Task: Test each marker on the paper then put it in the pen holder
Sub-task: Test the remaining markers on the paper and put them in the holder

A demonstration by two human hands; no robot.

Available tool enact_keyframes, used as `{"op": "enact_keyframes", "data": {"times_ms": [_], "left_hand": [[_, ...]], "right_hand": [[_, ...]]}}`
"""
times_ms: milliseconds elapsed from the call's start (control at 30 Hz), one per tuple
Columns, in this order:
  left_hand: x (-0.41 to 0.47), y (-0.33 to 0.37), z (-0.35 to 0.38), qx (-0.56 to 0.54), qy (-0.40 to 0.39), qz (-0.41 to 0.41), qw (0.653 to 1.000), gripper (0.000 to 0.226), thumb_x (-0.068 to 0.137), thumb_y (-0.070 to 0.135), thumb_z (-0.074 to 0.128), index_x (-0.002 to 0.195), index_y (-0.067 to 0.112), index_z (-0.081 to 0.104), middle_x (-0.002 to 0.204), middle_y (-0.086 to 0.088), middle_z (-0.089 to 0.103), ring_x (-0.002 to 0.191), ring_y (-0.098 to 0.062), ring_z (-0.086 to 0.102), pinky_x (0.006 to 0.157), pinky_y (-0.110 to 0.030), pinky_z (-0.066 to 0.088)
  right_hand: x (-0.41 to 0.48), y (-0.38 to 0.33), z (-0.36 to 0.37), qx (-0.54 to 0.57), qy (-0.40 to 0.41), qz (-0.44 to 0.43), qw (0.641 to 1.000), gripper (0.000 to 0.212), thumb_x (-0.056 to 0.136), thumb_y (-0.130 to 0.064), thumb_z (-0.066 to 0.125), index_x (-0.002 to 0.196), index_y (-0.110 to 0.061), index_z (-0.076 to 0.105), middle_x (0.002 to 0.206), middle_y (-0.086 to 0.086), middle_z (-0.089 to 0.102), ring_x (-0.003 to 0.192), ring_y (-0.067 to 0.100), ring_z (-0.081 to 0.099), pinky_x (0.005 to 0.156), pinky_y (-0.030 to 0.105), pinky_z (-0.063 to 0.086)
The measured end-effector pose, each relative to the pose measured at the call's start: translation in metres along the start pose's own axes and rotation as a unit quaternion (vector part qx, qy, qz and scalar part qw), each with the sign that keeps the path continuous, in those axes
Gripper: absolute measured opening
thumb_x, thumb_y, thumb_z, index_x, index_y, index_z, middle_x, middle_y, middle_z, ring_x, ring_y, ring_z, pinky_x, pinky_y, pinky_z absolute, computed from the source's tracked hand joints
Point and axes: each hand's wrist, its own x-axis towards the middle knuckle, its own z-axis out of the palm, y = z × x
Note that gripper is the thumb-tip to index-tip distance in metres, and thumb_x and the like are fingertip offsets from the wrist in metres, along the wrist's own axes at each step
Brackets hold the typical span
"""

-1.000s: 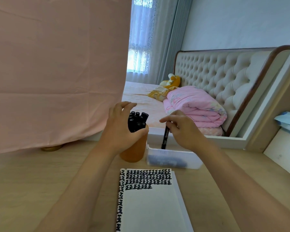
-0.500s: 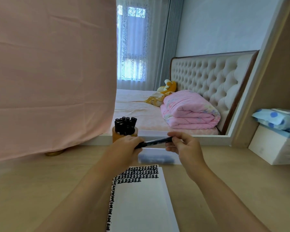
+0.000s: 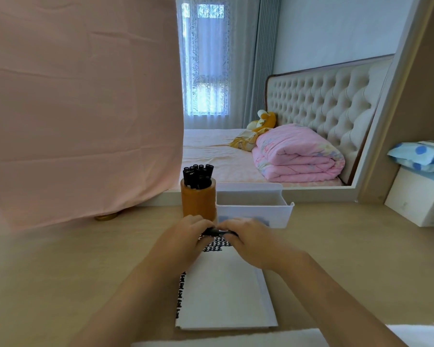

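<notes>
A black marker [image 3: 219,231] is held level over the far end of the paper [image 3: 223,294], above the rows of black marks; one end is gripped by the curled fingers of the left hand [image 3: 183,237], the other by those of the right hand [image 3: 252,240]; the holder [image 3: 198,205], packed with markers [image 3: 197,175], is seen just beyond the left hand, beside a white bin [image 3: 254,212] on the desk [image 3: 60,271].
</notes>
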Motion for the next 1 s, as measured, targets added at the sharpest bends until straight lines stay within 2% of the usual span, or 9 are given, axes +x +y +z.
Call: {"op": "enact_keyframes", "data": {"times_ms": [133, 233, 333, 467, 567, 700, 800, 900, 1000], "left_hand": [[-0.011, -0.004, 0.001, -0.006, 0.012, 0.009, 1.000, 0.025, 0.091, 0.035, 0.066, 0.115, 0.029, 0.063, 0.102, 0.017, 0.061, 0.089, -0.003, 0.051, 0.073, -0.024, 0.046], [-0.013, -0.007, 0.001, 0.005, -0.012, 0.024, 1.000, 0.021, 0.090, 0.036, 0.066, 0.110, 0.029, 0.068, 0.092, 0.014, 0.061, 0.082, -0.005, 0.049, 0.068, -0.026, 0.045], [-0.013, -0.009, 0.003, -0.005, -0.030, 0.036, 0.999, 0.020, 0.093, 0.034, 0.062, 0.109, 0.026, 0.071, 0.090, 0.011, 0.063, 0.082, -0.006, 0.049, 0.069, -0.028, 0.044], [-0.010, -0.008, 0.000, -0.028, -0.046, 0.002, 0.999, 0.022, 0.097, 0.033, 0.056, 0.114, 0.027, 0.070, 0.087, 0.008, 0.062, 0.081, -0.007, 0.049, 0.071, -0.032, 0.044], [-0.008, -0.007, -0.004, -0.068, -0.074, -0.038, 0.994, 0.023, 0.099, 0.034, 0.053, 0.114, 0.030, 0.070, 0.083, 0.006, 0.063, 0.077, -0.009, 0.052, 0.070, -0.033, 0.045], [-0.007, -0.006, -0.008, -0.148, -0.089, -0.092, 0.981, 0.022, 0.100, 0.036, 0.052, 0.106, 0.032, 0.073, 0.080, 0.009, 0.066, 0.074, -0.009, 0.056, 0.065, -0.027, 0.041], [-0.005, -0.007, -0.011, -0.101, -0.079, -0.054, 0.990, 0.022, 0.099, 0.032, 0.054, 0.112, 0.030, 0.072, 0.089, 0.009, 0.067, 0.082, -0.007, 0.057, 0.072, -0.030, 0.047], [-0.007, -0.012, -0.011, -0.028, -0.067, 0.011, 0.997, 0.030, 0.096, 0.037, 0.053, 0.118, 0.026, 0.070, 0.093, 0.007, 0.066, 0.084, -0.011, 0.055, 0.072, -0.036, 0.048], [-0.008, -0.012, -0.009, 0.010, -0.055, 0.030, 0.998, 0.033, 0.097, 0.040, 0.048, 0.119, 0.024, 0.068, 0.096, 0.005, 0.065, 0.083, -0.011, 0.054, 0.069, -0.030, 0.046]], "right_hand": [[0.001, 0.002, 0.008, -0.011, -0.036, 0.036, 0.999, 0.025, 0.104, -0.029, 0.043, 0.115, -0.020, 0.064, 0.098, -0.002, 0.059, 0.087, 0.017, 0.056, 0.080, 0.035, 0.051], [0.000, 0.002, 0.014, -0.009, -0.066, 0.056, 0.996, 0.023, 0.104, -0.032, 0.045, 0.112, -0.021, 0.064, 0.095, -0.002, 0.060, 0.084, 0.016, 0.057, 0.072, 0.025, 0.046], [0.001, 0.001, 0.013, -0.028, -0.069, 0.050, 0.996, 0.024, 0.104, -0.031, 0.046, 0.116, -0.021, 0.064, 0.098, -0.001, 0.060, 0.085, 0.016, 0.056, 0.074, 0.026, 0.045], [0.001, 0.003, 0.014, -0.057, 0.011, -0.017, 0.998, 0.028, 0.102, -0.029, 0.050, 0.123, -0.021, 0.066, 0.096, -0.001, 0.063, 0.082, 0.014, 0.058, 0.073, 0.027, 0.051], [-0.001, 0.006, 0.017, -0.105, 0.074, -0.088, 0.988, 0.022, 0.097, -0.023, 0.060, 0.117, -0.021, 0.069, 0.090, -0.003, 0.066, 0.076, 0.013, 0.062, 0.067, 0.023, 0.054], [0.000, 0.003, 0.010, -0.172, 0.144, -0.149, 0.963, 0.018, 0.089, -0.019, 0.071, 0.107, -0.019, 0.072, 0.085, -0.004, 0.068, 0.069, 0.012, 0.060, 0.063, 0.015, 0.035], [-0.003, -0.003, 0.009, -0.092, 0.101, -0.099, 0.986, 0.023, 0.098, -0.024, 0.059, 0.118, -0.021, 0.069, 0.089, -0.003, 0.067, 0.072, 0.012, 0.061, 0.064, 0.013, 0.042], [-0.001, -0.004, 0.010, 0.041, -0.008, 0.011, 0.999, 0.025, 0.104, -0.027, 0.047, 0.114, -0.018, 0.068, 0.084, 0.000, 0.061, 0.071, 0.011, 0.053, 0.069, 0.033, 0.048], [-0.001, 0.001, 0.013, 0.047, 0.012, 0.007, 0.999, 0.026, 0.103, -0.027, 0.049, 0.119, -0.022, 0.068, 0.085, -0.005, 0.061, 0.075, 0.009, 0.054, 0.070, 0.030, 0.048]]}}
